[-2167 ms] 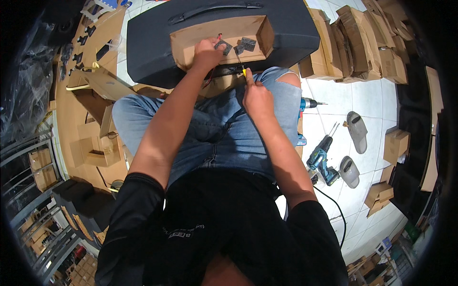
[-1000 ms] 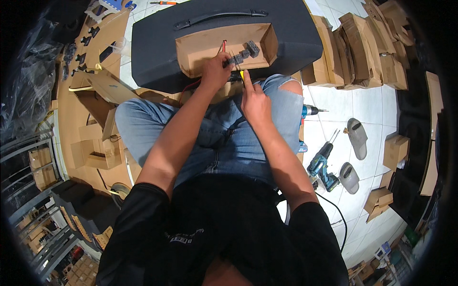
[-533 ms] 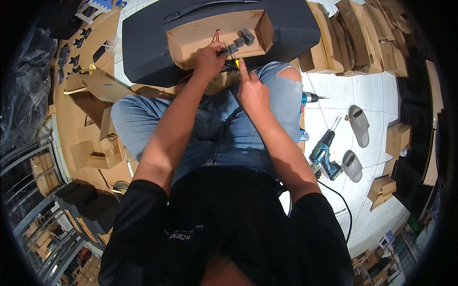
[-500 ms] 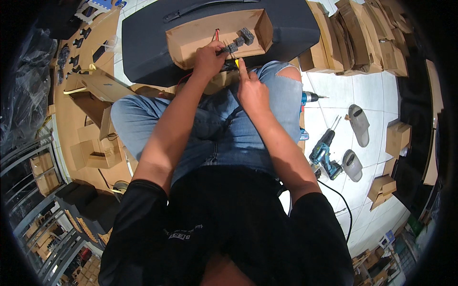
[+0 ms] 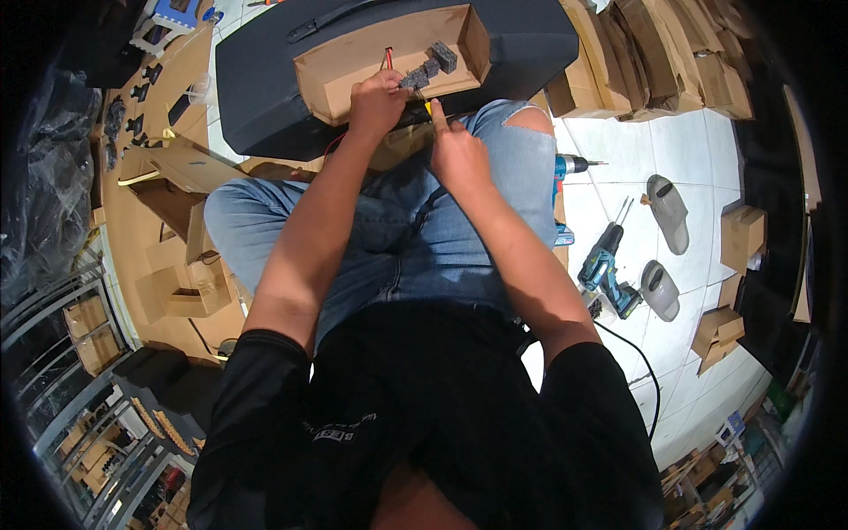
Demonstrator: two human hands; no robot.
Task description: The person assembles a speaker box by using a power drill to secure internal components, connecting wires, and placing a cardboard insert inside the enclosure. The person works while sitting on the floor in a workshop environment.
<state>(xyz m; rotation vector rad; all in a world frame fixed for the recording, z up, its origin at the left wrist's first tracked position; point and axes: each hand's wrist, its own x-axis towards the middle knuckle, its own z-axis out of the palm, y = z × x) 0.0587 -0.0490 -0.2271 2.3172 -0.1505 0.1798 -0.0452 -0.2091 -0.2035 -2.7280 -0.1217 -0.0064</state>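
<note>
A black box-shaped cabinet (image 5: pixel 261 84) with a strap handle (image 5: pixel 344 19) lies before my knees, its bare brown recess (image 5: pixel 353 78) facing up. My left hand (image 5: pixel 377 106) is closed at the recess's near edge, pinching the end of a speckled dark grey foam-like strip (image 5: pixel 430 68) that reaches toward the right inside. My right hand (image 5: pixel 459 157) grips a yellow-handled tool (image 5: pixel 429 108), index finger stretched along it. Its thin tip points at the strip; the kind of tool is too small to tell. A red wire (image 5: pixel 389 58) rises from the recess floor behind my left hand.
Two teal cordless drills (image 5: pixel 602 265) (image 5: pixel 570 165) lie on the tiles to my right, with grey slippers (image 5: pixel 669 216) beyond. Folded cardboard cartons (image 5: pixel 618 66) stand at the far right. Opened cardboard boxes (image 5: pixel 181 287) and a metal rack (image 5: pixel 53 353) are on the left.
The view has shifted slightly, so the cabinet sits a little higher and further left. Both hands keep their holds near the strip, with little other visible change.
</note>
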